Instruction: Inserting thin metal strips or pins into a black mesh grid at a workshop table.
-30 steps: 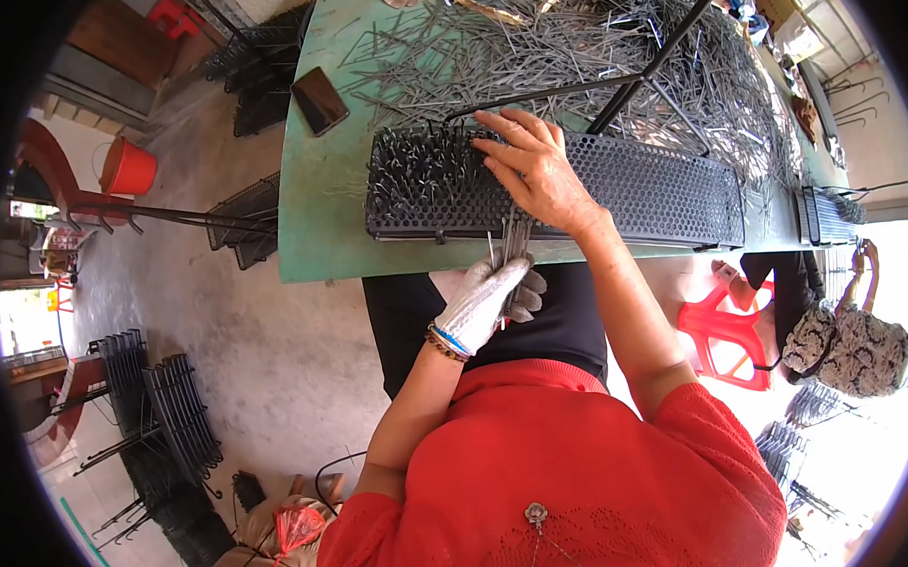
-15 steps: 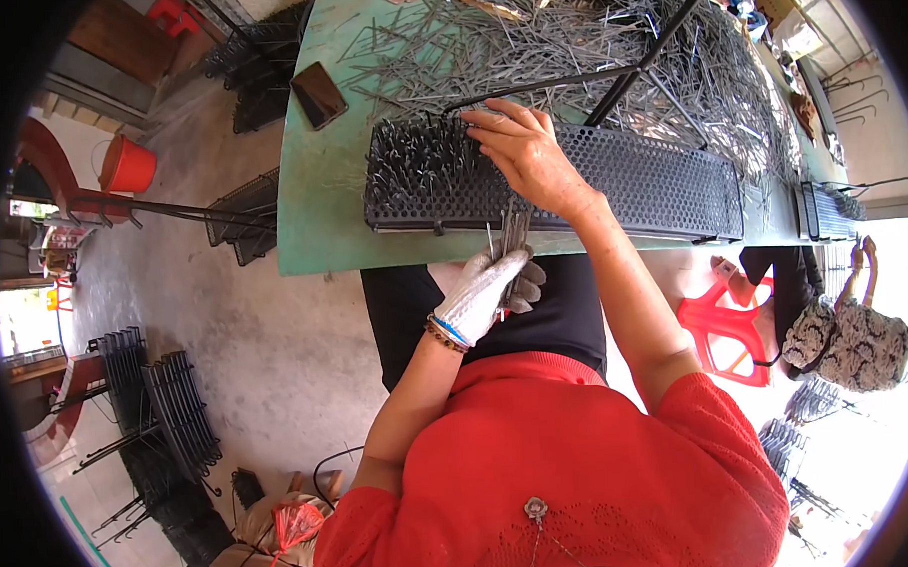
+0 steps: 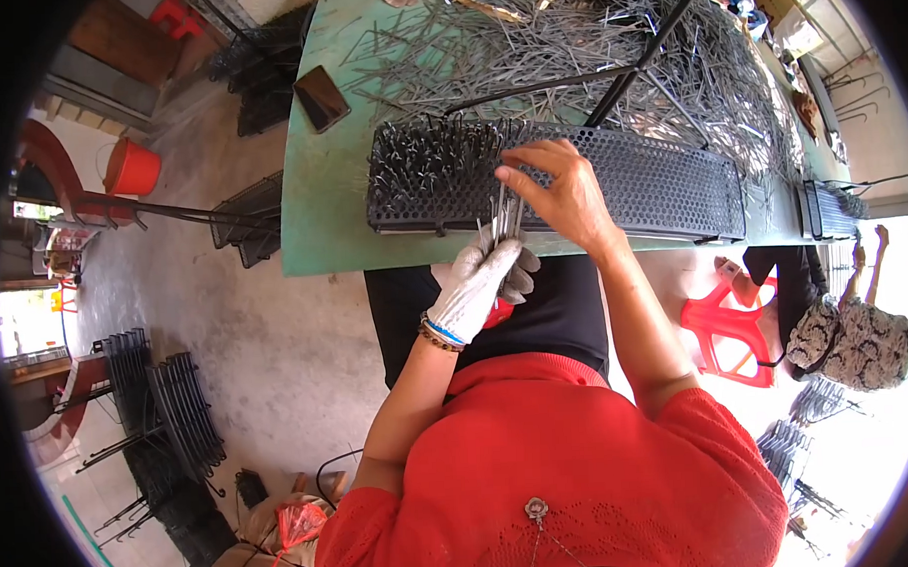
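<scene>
My left hand (image 3: 474, 291), in a pale work glove, is closed round a bundle of thin grey metal strips (image 3: 504, 225) just off the table's front edge. Bare, my right hand (image 3: 573, 201) is above the bundle's upper ends, thumb and fingertips pinched at one strip. Beneath it lies a long black perforated tray (image 3: 660, 181), its round holes in rows. Many upright strips (image 3: 425, 167) with bent tips fill the left part of this tray; holes show bare on the right part.
Loose strips (image 3: 526, 56) are heaped over the green table (image 3: 321, 203). A black metal frame (image 3: 632, 77) rises across the tray, and a phone (image 3: 321, 98) lies at left. At right, another person (image 3: 856, 334) works beside a red stool (image 3: 726, 329). Black racks (image 3: 183, 403) stand on the floor.
My right hand has come back from the upright strips toward me, down to the bundle's top ends. The left hand stays nearly in place, its strips fanned slightly wider.
</scene>
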The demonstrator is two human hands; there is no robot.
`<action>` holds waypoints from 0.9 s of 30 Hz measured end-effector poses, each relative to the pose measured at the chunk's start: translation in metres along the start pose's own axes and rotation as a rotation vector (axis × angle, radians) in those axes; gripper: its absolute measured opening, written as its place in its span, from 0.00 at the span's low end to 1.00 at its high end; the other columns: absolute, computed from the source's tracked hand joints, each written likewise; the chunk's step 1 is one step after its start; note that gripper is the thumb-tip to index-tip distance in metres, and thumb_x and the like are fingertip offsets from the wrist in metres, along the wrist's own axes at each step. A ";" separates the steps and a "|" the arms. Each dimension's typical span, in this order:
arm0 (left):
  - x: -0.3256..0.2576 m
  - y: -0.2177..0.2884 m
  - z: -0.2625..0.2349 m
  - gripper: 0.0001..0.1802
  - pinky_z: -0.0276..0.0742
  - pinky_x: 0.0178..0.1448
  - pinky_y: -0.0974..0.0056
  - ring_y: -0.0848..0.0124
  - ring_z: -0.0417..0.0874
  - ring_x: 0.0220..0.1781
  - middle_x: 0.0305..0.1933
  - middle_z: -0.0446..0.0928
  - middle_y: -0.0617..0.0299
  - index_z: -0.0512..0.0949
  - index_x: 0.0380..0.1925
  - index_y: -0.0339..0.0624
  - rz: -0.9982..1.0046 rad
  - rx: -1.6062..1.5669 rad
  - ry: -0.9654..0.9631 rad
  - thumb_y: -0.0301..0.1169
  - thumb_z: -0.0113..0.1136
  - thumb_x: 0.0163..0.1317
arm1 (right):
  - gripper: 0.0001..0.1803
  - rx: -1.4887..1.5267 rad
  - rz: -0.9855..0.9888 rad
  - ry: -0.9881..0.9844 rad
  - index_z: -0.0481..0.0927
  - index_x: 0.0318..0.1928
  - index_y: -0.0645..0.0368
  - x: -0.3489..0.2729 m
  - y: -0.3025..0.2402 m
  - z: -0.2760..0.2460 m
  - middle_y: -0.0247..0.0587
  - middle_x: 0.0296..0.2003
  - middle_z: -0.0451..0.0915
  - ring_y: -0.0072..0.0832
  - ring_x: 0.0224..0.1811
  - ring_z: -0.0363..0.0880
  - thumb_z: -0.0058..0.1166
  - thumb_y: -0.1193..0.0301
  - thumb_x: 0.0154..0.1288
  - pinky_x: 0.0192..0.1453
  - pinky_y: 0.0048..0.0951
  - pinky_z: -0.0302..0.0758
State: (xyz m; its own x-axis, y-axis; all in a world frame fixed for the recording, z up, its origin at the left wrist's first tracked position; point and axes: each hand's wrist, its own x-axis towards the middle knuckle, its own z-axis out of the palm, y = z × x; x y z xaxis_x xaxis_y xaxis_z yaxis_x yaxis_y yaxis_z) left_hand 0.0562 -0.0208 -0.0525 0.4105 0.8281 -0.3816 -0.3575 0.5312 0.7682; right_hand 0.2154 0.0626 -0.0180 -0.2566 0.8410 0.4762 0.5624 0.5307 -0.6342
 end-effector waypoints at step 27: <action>0.015 -0.012 0.008 0.08 0.81 0.28 0.71 0.72 0.84 0.28 0.36 0.82 0.53 0.75 0.42 0.37 -0.190 -0.227 0.066 0.30 0.51 0.69 | 0.07 0.232 0.222 0.349 0.83 0.41 0.63 0.025 0.032 0.008 0.42 0.34 0.84 0.25 0.35 0.83 0.60 0.74 0.63 0.41 0.25 0.77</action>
State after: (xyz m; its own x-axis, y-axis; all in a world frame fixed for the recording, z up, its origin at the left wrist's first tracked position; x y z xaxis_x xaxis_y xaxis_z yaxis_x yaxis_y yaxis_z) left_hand 0.0731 -0.0164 -0.0630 0.4354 0.7160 -0.5456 -0.4611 0.6979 0.5480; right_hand 0.2209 0.1016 -0.0312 0.1514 0.8725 0.4646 0.3734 0.3847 -0.8442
